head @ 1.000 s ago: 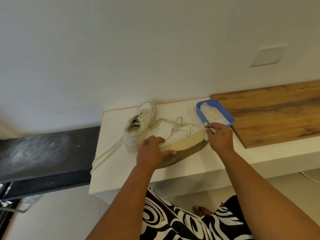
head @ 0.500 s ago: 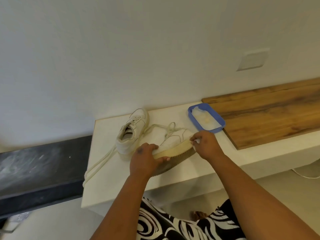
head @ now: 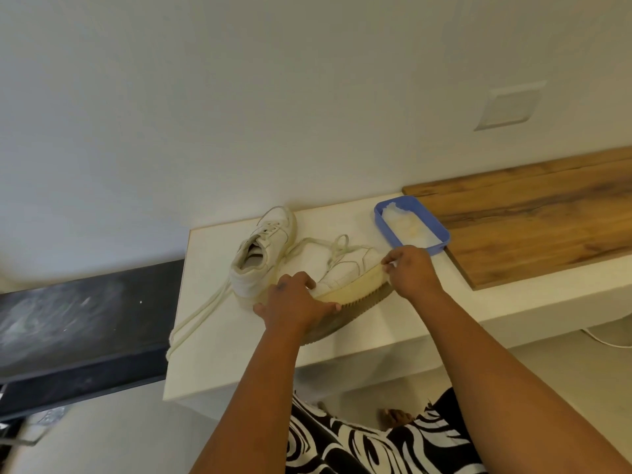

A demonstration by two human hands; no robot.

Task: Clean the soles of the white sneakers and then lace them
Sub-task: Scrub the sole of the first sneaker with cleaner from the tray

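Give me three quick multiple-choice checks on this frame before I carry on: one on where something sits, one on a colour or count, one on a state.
1. Where is the blue tray?
A. On the floor
B. On the white bench, beside the wooden board
C. Inside a sneaker

2. How many sneakers are on the bench?
A. One
B. Two
C. Three

3. How is the sneaker in the hands positioned?
A. Tipped on its side, sole towards the camera
B. Upright on its sole
C. Hanging by its laces

Answers:
1 B, it sits on the white bench, against the wooden board.
2 B, a second sneaker stands behind.
3 A, the left hand grips it, with the ridged outsole showing.
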